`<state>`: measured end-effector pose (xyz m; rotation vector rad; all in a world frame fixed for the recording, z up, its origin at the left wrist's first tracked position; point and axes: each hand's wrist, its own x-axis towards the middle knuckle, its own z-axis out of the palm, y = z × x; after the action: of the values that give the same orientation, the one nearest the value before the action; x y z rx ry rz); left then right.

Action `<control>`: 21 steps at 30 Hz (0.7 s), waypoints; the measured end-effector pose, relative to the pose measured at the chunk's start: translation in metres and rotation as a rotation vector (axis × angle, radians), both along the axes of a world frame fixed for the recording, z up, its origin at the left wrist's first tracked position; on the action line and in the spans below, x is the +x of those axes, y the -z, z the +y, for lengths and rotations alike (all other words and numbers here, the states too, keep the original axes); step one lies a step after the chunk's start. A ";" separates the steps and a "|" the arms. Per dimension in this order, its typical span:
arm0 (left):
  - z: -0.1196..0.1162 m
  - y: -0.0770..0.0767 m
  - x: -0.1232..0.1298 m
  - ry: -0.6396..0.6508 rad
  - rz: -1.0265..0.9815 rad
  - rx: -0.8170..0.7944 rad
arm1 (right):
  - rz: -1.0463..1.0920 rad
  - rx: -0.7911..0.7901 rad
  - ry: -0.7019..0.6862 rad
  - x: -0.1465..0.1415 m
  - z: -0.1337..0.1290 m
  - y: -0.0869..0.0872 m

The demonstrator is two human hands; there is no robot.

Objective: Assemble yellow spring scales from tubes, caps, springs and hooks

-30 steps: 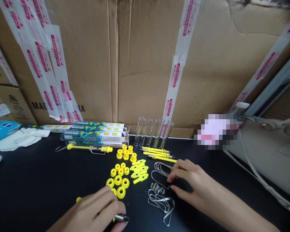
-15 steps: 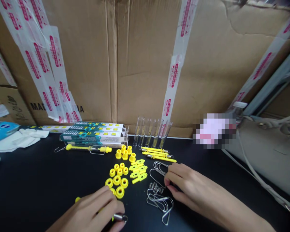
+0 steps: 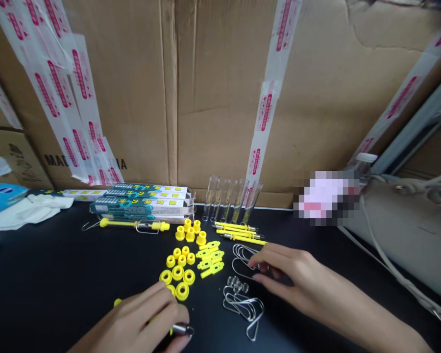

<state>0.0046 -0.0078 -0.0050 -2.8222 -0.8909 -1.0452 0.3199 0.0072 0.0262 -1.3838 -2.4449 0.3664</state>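
As we look down on the black table (image 3: 47, 274), the left hand (image 3: 132, 321) is curled closed around a yellow rod (image 3: 116, 303), its metal end (image 3: 183, 330) poking out at four o'clock from the fingers. Over on the other side, the right hand (image 3: 297, 277) is part-open on a wire loop (image 3: 240, 260). The fingertips (image 3: 261, 262) are right at the loop's end, though we can't tell whether they have hold of it. At six o'clock from that loop lies a tangle of wire clips (image 3: 242, 306), with clear beads (image 3: 235, 284) between the two. Now the spread: yellow rings (image 3: 177, 273) out at nine o'clock from the loop, flat yellow tabs (image 3: 210, 260) just this side of them, and slim yellow rods (image 3: 238, 230) at twelve, with glass tubes (image 3: 228, 201) standing right behind. At ten, boxes (image 3: 139, 206) are stacked against cardboard (image 3: 113, 98), a yellow spring scale (image 3: 132, 225) lying in front of them, and a beige bag (image 3: 400, 230) sits at two.
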 end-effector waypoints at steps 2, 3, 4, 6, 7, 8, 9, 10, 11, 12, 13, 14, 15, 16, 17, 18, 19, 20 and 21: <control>0.001 0.009 -0.001 -0.014 -0.029 -0.002 | 0.068 -0.070 -0.008 -0.008 -0.005 0.003; 0.001 0.013 -0.002 -0.019 -0.034 -0.004 | 0.093 -0.088 -0.013 -0.013 -0.007 0.005; 0.002 0.017 -0.002 -0.021 -0.029 -0.013 | 0.115 -0.090 -0.017 -0.017 -0.008 0.007; 0.002 0.021 -0.003 -0.013 -0.028 -0.029 | 0.137 -0.086 -0.021 -0.023 -0.009 0.011; 0.002 0.021 -0.003 -0.011 -0.028 -0.033 | 0.142 -0.088 -0.018 -0.025 -0.009 0.013; 0.002 0.019 -0.002 -0.011 -0.037 -0.025 | 0.147 -0.099 -0.005 -0.026 -0.008 0.015; 0.001 0.016 -0.002 -0.014 -0.044 -0.013 | 0.156 -0.115 0.023 -0.026 -0.008 0.017; 0.001 0.012 -0.001 -0.016 -0.042 -0.001 | 0.167 -0.139 0.064 -0.027 -0.006 0.018; 0.001 0.008 0.000 -0.020 -0.029 0.011 | 0.178 -0.173 0.115 -0.027 -0.005 0.018; 0.001 0.003 0.000 -0.020 0.000 0.013 | 0.190 -0.214 0.165 -0.027 -0.004 0.017; 0.000 -0.001 0.001 -0.018 0.031 0.013 | 0.206 -0.267 0.204 -0.027 -0.003 0.016; 0.000 -0.005 0.001 -0.020 0.057 0.013 | 0.224 -0.329 0.230 -0.028 -0.002 0.014; 0.000 -0.008 0.001 -0.019 0.076 0.015 | 0.246 -0.388 0.241 -0.029 -0.002 0.012; 0.000 -0.009 0.001 -0.021 0.082 0.021 | 0.270 -0.438 0.242 -0.029 -0.002 0.011; 0.000 -0.010 0.000 -0.021 0.075 0.030 | 0.297 -0.471 0.242 -0.030 -0.002 0.010; 0.000 -0.010 0.000 -0.023 0.072 0.034 | 0.319 -0.489 0.238 -0.031 -0.003 0.009; -0.001 -0.010 -0.001 -0.024 0.065 0.038 | 0.335 -0.492 0.236 -0.032 -0.004 0.009; -0.001 -0.009 -0.001 -0.023 0.059 0.041 | 0.347 -0.489 0.235 -0.033 -0.005 0.010; -0.001 -0.009 0.000 -0.022 0.052 0.043 | 0.358 -0.488 0.235 -0.034 -0.006 0.012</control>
<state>0.0043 -0.0088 0.0035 -2.7839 -0.8815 -0.9712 0.2858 0.0010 0.0145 -1.5987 -1.9481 1.1010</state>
